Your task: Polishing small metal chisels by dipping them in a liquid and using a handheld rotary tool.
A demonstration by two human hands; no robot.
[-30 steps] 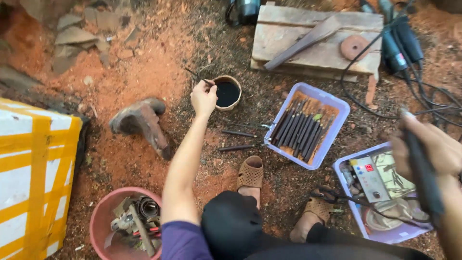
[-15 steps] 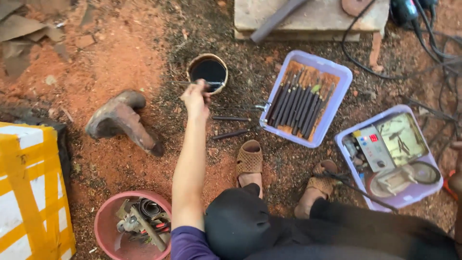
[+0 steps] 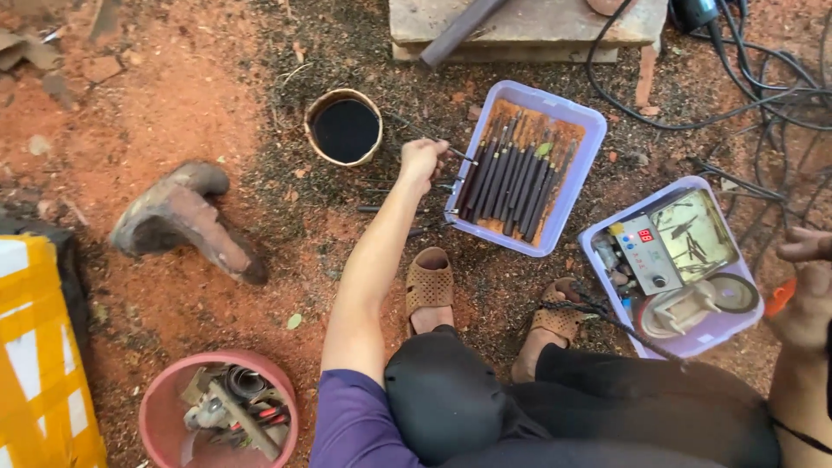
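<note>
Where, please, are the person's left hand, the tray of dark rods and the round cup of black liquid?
left hand (image 3: 422,159), head view, on the knuckles.
tray of dark rods (image 3: 582,117), head view, on its far rim.
round cup (image 3: 319,105), head view, on its rim.

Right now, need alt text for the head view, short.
Seen from above, a seated person's left hand pinches a thin dark rod at the edge of a lilac tray of similar rods on red dirt. The right hand sits at the frame's right edge beside a second lilac tray of gear; a round pot of black liquid stands nearby.
</note>
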